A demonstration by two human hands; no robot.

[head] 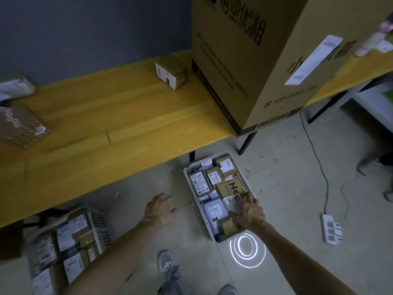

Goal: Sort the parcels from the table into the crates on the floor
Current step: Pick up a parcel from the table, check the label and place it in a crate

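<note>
Parcels remain on the tabletop (119, 116): a bubble-wrapped one (20, 124) far left, a small box (171, 72) further right. On the floor, the left crate (100, 222) is packed. The left hand (160, 209) hangs with fingers loosely curled, holding nothing. The right hand (247, 210) presses spread fingers on a white parcel (232, 204) in the right crate (189, 182); best to settle it flat into the gap before letting go.

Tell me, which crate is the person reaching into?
The white crate on the right: the right hand rests on its parcels. The meshed crate at left is untouched; the left hand hangs between them.
</note>
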